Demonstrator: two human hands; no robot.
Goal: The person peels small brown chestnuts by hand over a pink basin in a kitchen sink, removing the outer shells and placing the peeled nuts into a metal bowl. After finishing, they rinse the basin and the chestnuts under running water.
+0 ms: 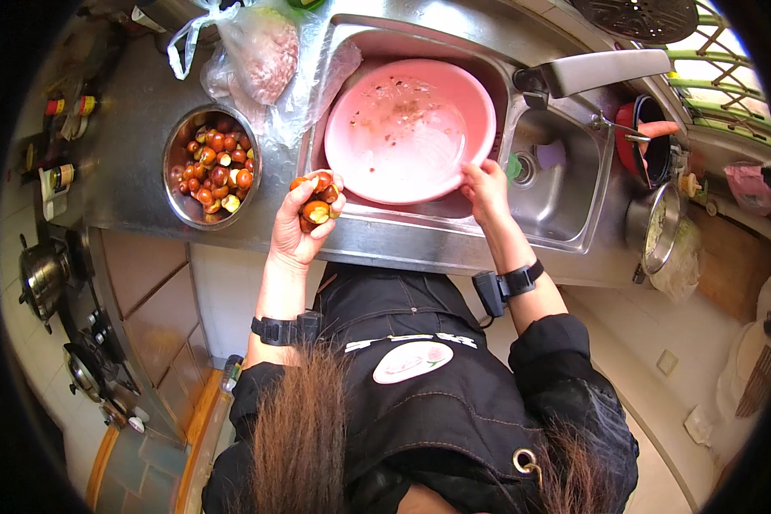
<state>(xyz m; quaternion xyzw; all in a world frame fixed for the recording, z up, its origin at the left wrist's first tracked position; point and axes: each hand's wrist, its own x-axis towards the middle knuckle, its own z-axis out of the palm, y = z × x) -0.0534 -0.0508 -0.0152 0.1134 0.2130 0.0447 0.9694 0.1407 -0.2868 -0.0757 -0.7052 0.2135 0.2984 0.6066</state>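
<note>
My left hand (302, 225) holds several reddish-brown fruits (320, 193), which look like jujubes, just left of a pink plastic basin (411, 186). The basin sits in the larger bowl of a steel sink, with shallow water and brown bits of debris at its bottom. At the basin's lower right rim is my right hand (487, 189), its thumb and fingers closed on that rim. On the steel counter to the left stands a metal bowl (168, 183) with many more of the same fruits, some showing pale flesh.
Plastic bags, one with minced meat (273, 61), lie behind the metal bowl, reaching to the sink's edge. A faucet (604, 70) extends over the right side, where the smaller sink bowl (552, 205) holds a green and a purple item. Another metal bowl (665, 231) stands far right.
</note>
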